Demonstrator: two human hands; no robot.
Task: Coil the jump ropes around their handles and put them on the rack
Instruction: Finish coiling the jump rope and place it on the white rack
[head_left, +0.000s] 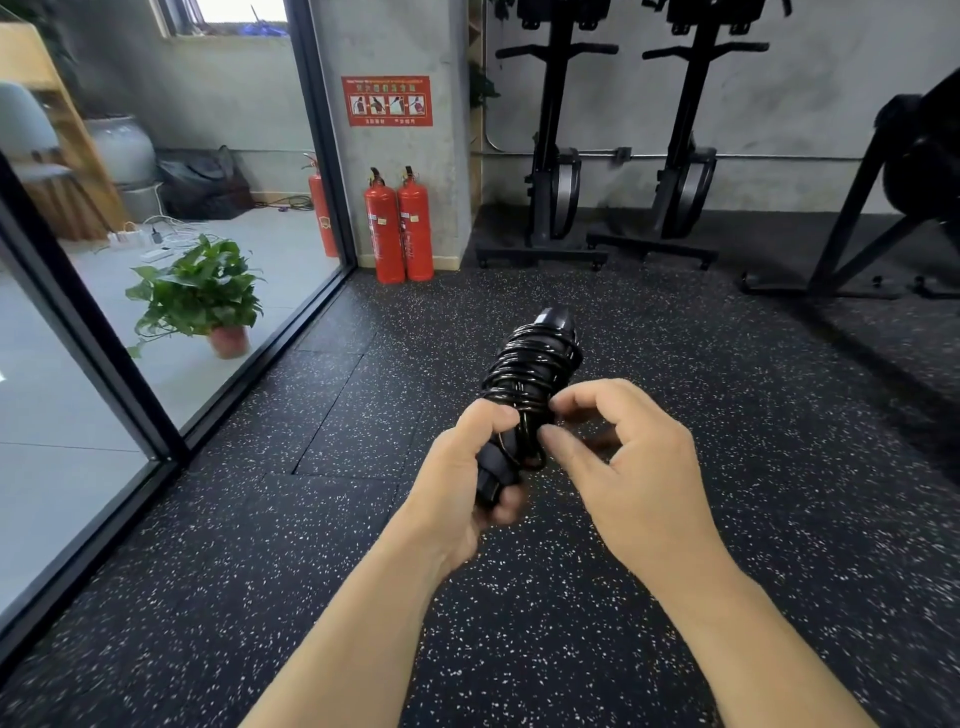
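Observation:
A black jump rope (535, 366) is wound in many glossy turns around its black handles, whose far end points away from me above the speckled floor. My left hand (467, 483) grips the near end of the handles from the left. My right hand (618, 457) is at the lowest turns of the coil, with thumb and forefinger pinching the rope there. No rack for the ropes is recognisable in the head view.
Two red fire extinguishers (399, 228) stand against a concrete pillar ahead. A glass wall with a black frame (249, 332) runs along the left, a potted plant (202, 296) behind it. Black exercise machines (561, 156) line the back wall, and another machine's frame (872, 218) stands at right.

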